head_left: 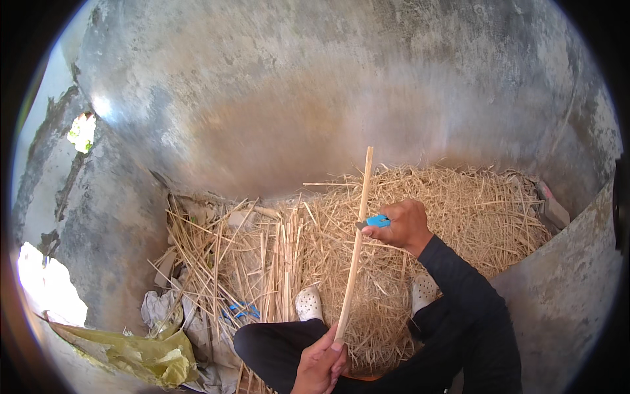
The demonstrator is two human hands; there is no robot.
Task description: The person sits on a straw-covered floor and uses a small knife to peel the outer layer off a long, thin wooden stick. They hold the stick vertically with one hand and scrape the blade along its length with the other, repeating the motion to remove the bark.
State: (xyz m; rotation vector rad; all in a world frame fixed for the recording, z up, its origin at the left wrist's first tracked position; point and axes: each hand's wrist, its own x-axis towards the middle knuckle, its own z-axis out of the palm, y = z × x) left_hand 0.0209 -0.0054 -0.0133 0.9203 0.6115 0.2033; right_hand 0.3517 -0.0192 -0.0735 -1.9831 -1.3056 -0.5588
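Left hand: fingers closed around the lower end of a long pale stick, at 6 o'clock in the view.
Stick: runs up and slightly right, its top end free above the straw.
Right hand: just right of centre, gripping a blue-handled knife, its blade apparently touching the stick (too small to be sure).
Straw pile: spreads from 9 to 3 o'clock against the concrete wall.
White clogs: on the straw beside the stick.
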